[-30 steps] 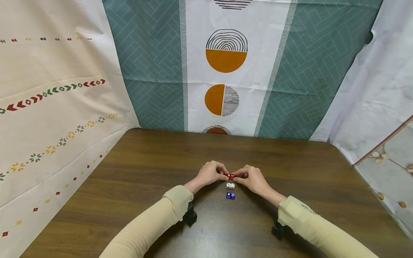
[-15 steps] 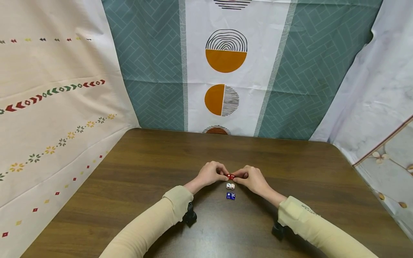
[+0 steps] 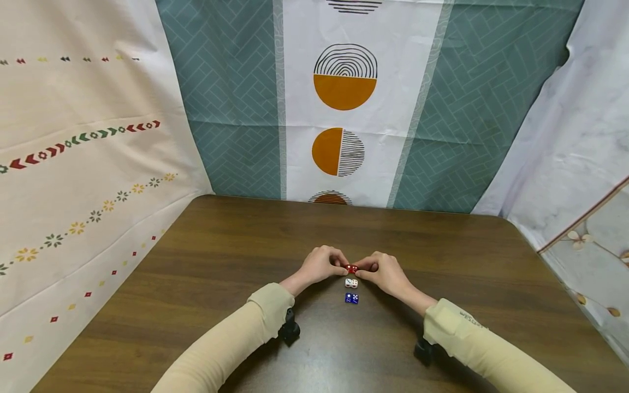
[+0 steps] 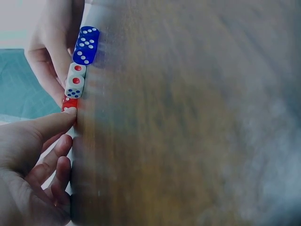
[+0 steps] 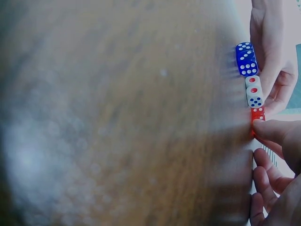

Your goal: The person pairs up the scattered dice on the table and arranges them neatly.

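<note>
Two red dice (image 3: 351, 269) sit side by side on the brown table, the farthest of three short rows. From the left, my left hand (image 3: 319, 264) pinches the left red die between thumb and forefinger. My right hand (image 3: 385, 273) pinches the right one in the same way. Just nearer to me lies a pair of white dice (image 3: 351, 283), side by side. A pair of blue dice (image 3: 351, 298) forms the nearest row. In the left wrist view, my left thumb covers part of the red die (image 4: 70, 102); the right wrist view shows my right thumb over the other.
The wooden table (image 3: 236, 234) stretches out on all sides of the dice. A patterned cloth (image 3: 236, 109) hangs behind its far edge, with pale cloths at left and right. Dark wrist cameras (image 3: 290, 327) sit under both rolled-up sleeves.
</note>
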Demonstrator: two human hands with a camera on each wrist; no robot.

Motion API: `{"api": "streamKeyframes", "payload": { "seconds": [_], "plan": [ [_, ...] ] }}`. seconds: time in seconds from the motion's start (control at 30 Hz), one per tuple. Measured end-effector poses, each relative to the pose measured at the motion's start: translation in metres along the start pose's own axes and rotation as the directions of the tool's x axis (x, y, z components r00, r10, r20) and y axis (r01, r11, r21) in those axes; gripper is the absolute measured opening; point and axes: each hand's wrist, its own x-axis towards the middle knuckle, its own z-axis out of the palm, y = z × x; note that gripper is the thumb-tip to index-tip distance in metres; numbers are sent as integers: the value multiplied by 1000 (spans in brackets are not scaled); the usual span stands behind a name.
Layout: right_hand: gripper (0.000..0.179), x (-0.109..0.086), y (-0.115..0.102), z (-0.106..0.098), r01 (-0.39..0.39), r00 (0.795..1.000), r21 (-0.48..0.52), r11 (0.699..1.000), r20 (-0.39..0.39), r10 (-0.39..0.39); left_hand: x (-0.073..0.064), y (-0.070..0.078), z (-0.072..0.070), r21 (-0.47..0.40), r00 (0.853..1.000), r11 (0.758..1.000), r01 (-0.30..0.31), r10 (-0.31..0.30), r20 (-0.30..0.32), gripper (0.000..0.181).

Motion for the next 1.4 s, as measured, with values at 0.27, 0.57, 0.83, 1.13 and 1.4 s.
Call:
{"api": "streamKeyframes", "payload": {
  "seconds": [0.27,0.57,0.83,1.13,1.4],
  "plan": [
    [15,0,-1,-1,3,1000,-1,1000,-3,-3,0,2,0,-1,1000,1000,7,-7,-5,8],
    [15,0,-1,-1,3,1000,3,1000,7,-3,-1,0,0,5,1000,1000,3,-3,-7,8],
    [15,0,-1,-1,10,1000,5,1000,3,-10,-1,-1,1,6,1000,1000,-7,7,-21,9],
    [15,0,0,0,3,1000,4,1000,1,-3,-2,0,1,-1,1000,1000,-1,1,-28,9],
    [15,-1,0,0,-9,1000,1,1000,0,9,-2,2,2,5,999,1000,0,0,-32,9]
  ]
}}
